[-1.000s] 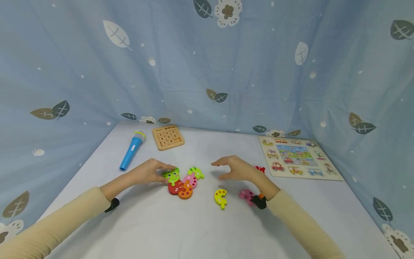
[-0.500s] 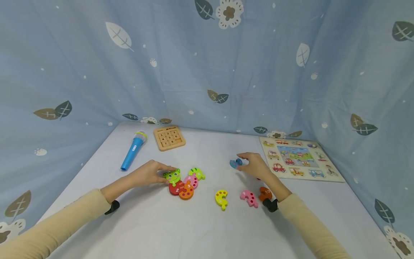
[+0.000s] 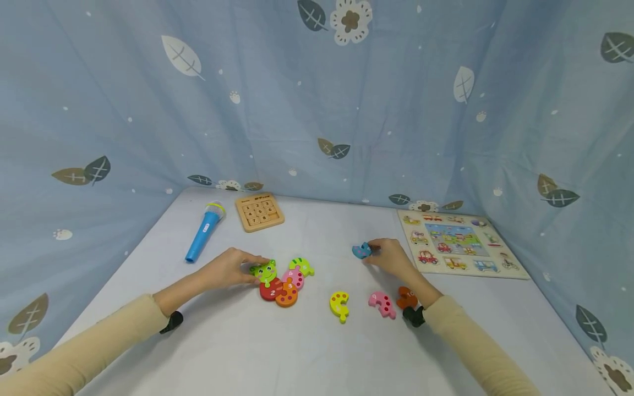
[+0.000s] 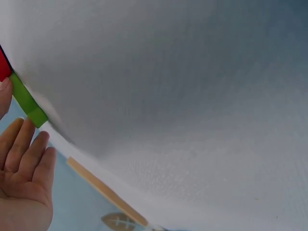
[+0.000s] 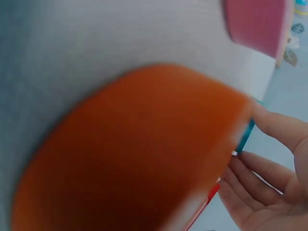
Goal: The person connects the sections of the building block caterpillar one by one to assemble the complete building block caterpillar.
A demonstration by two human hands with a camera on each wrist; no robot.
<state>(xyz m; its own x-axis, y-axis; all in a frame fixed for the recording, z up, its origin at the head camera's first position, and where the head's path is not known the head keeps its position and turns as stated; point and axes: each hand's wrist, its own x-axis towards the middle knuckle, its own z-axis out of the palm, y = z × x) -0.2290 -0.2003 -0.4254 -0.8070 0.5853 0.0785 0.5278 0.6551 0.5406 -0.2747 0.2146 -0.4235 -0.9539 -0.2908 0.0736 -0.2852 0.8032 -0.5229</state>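
Note:
My left hand [image 3: 229, 269] pinches a green smiling head piece [image 3: 265, 271] of a wooden number puzzle between thumb and fingers. Joined to that head, a curved chain runs through a red piece [image 3: 270, 290], an orange piece [image 3: 287, 295], a pink piece [image 3: 295, 276] and a striped green piece [image 3: 299, 266]. Farther right, my right hand [image 3: 393, 258] grips a blue spotted puzzle piece [image 3: 361, 251] at its right edge; only a teal sliver [image 5: 246, 136] of it shows in the right wrist view. Whether it touches the table cannot be made out.
A yellow piece [image 3: 338, 304], a pink piece [image 3: 382, 304] and an orange-brown piece [image 3: 406, 297] lie loose near the right wrist. Farther back are a blue toy microphone [image 3: 202, 235], a wooden number slide puzzle [image 3: 259, 211] and a vehicle picture board [image 3: 457, 242]. A patterned curtain stands behind.
My right hand has moved right and back, and now holds the blue piece, which was out of sight a second ago. The left hand stays at the green head.

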